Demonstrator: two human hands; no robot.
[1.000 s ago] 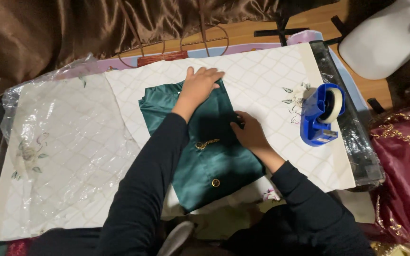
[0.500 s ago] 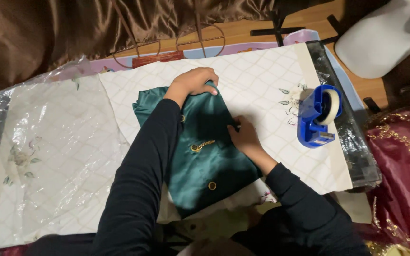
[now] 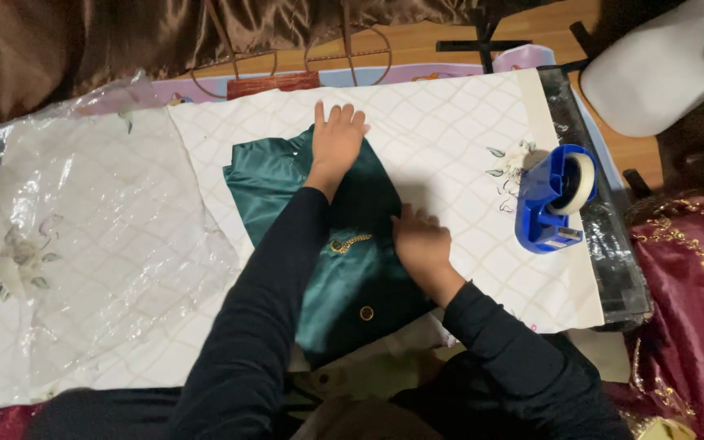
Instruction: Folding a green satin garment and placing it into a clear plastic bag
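Note:
A folded dark green satin garment with gold buttons lies on a white sheet with a diamond pattern. My left hand lies flat, fingers spread, on the garment's far edge. My right hand presses on the garment's right edge, fingers apart. Both arms wear black sleeves. Neither hand holds anything.
A blue tape dispenser with a white roll stands on the sheet's right side. Crinkled clear plastic covers the left part. Brown satin cloth lies at the back, maroon embroidered cloth at right, a white object top right.
My left hand has slid back to the garment's far edge and flattened out. My right hand stays at the right edge. The view has shifted slightly.

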